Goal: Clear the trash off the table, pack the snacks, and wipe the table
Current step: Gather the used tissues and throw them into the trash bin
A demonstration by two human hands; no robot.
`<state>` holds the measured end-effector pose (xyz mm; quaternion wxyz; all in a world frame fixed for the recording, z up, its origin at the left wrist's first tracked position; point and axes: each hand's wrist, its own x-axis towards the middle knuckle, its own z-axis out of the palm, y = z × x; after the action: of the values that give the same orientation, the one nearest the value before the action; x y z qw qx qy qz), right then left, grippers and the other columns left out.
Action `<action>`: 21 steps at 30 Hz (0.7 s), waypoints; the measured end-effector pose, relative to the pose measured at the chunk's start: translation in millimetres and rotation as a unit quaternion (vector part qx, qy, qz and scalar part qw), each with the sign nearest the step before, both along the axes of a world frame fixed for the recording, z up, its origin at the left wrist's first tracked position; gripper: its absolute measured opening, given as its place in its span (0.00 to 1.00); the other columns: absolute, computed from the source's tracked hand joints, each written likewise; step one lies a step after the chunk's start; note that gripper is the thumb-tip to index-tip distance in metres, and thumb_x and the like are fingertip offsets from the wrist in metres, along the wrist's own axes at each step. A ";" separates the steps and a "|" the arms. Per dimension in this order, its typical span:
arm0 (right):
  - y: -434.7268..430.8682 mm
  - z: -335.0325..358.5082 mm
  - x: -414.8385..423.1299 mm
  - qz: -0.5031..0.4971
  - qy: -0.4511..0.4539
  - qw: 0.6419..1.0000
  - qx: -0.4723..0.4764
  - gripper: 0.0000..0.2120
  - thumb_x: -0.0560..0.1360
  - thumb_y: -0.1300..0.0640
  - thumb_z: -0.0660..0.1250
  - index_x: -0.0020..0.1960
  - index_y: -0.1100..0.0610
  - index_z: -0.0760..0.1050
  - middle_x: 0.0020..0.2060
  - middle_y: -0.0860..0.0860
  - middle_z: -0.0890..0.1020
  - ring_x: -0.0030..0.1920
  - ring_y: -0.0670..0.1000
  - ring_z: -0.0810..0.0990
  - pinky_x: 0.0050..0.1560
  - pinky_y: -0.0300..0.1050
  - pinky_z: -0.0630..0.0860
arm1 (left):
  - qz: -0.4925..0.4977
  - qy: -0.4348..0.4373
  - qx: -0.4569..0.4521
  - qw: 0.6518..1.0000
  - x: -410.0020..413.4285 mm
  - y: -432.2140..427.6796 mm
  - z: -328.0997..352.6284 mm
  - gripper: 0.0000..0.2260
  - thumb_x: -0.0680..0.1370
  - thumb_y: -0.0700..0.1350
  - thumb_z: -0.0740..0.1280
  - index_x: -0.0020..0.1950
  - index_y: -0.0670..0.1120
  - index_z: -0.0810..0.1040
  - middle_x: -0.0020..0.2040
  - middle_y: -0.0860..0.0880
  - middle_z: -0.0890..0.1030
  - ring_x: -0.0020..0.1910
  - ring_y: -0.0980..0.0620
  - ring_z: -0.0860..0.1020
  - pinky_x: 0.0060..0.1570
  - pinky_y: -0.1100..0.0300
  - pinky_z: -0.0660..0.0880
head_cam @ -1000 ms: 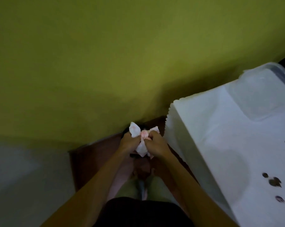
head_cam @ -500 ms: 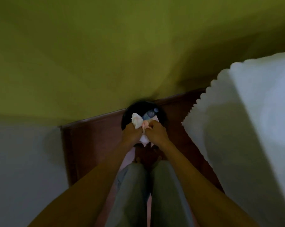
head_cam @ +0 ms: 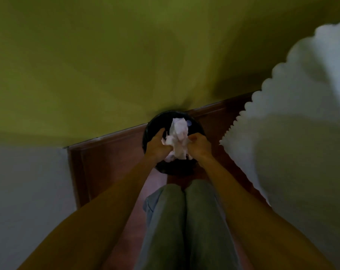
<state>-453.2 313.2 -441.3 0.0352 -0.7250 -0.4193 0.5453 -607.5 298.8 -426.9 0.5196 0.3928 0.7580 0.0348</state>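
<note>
A crumpled white tissue wad (head_cam: pixel 178 140) hangs over the mouth of a round black trash bin (head_cam: pixel 151 125) that stands on the floor against the green wall. My left hand (head_cam: pixel 157 146) holds the wad's left side from below, and my right hand (head_cam: pixel 199 144) pinches its right side. Both hands are directly above the bin opening. A bit of pale blue trash (head_cam: pixel 189 123) shows inside the bin behind the tissue.
The white scalloped tablecloth (head_cam: pixel 282 123) hangs down on the right, close to my right arm. A brown wooden floor (head_cam: pixel 110 156) and baseboard run along the green wall. A white surface fills the left. My legs in grey trousers (head_cam: pixel 184 221) are below the bin.
The view has tilted down and away from the tabletop, bringing the bin into sight. My hands have moved the tissue wad over the bin mouth, and the wad has loosened and spread.
</note>
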 end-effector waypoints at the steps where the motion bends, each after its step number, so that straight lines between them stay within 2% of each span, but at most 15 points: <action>1: -1.6 12.7 2.0 -0.010 -0.006 1.000 0.009 0.12 0.80 0.58 0.63 0.61 0.58 0.78 0.59 0.56 0.81 0.59 0.58 0.79 0.50 0.43 0.72 | -0.011 0.003 0.000 1.000 -1.0 -0.8 14.5 0.35 0.77 0.43 0.69 0.80 0.51 0.56 0.78 0.44 0.65 0.74 0.42 0.66 0.67 0.52 0.68; 7: -22.3 118.4 10.5 -0.032 -0.006 0.999 0.043 0.10 0.79 0.61 0.63 0.57 0.57 0.81 0.58 0.56 0.82 0.59 0.59 0.79 0.55 0.45 0.73 | -0.058 0.015 0.025 0.998 5.0 -13.0 123.9 0.31 0.77 0.42 0.67 0.79 0.51 0.62 0.75 0.45 0.69 0.72 0.44 0.70 0.68 0.48 0.71; 12: -38.6 213.3 13.2 -0.057 0.020 0.994 0.088 0.10 0.78 0.63 0.63 0.52 0.61 0.82 0.54 0.57 0.83 0.56 0.60 0.80 0.56 0.51 0.77 | -0.067 -0.017 0.071 0.995 21.6 -23.9 216.4 0.27 0.78 0.41 0.68 0.76 0.52 0.67 0.73 0.45 0.72 0.69 0.46 0.73 0.64 0.53 0.74; 16: -50.4 278.5 20.0 -0.087 0.043 0.987 0.127 0.10 0.77 0.64 0.63 0.52 0.57 0.82 0.53 0.55 0.84 0.54 0.56 0.81 0.55 0.49 0.78 | -0.093 -0.056 0.104 0.989 39.8 -27.3 277.2 0.23 0.79 0.38 0.67 0.74 0.47 0.70 0.72 0.45 0.73 0.70 0.45 0.73 0.67 0.47 0.72; 18: -57.5 304.4 25.4 -0.113 0.046 0.983 0.140 0.10 0.77 0.64 0.62 0.49 0.54 0.81 0.52 0.52 0.84 0.53 0.53 0.81 0.54 0.48 0.78 | -0.095 -0.078 0.124 0.985 47.3 -30.3 301.1 0.23 0.78 0.38 0.67 0.73 0.45 0.71 0.71 0.44 0.74 0.69 0.46 0.73 0.67 0.47 0.72; 21: -69.4 334.6 35.2 -0.162 0.054 0.972 0.163 0.09 0.77 0.62 0.62 0.47 0.52 0.80 0.49 0.49 0.84 0.51 0.50 0.82 0.55 0.51 0.80 | -0.100 -0.102 0.130 0.981 56.5 -35.2 329.9 0.23 0.78 0.39 0.68 0.73 0.48 0.72 0.70 0.46 0.75 0.68 0.49 0.74 0.67 0.49 0.73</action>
<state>-418.1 243.8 -106.7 0.2635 -0.7372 -0.3772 0.4949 -550.9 263.6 -97.0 0.5399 0.5252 0.6466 0.1208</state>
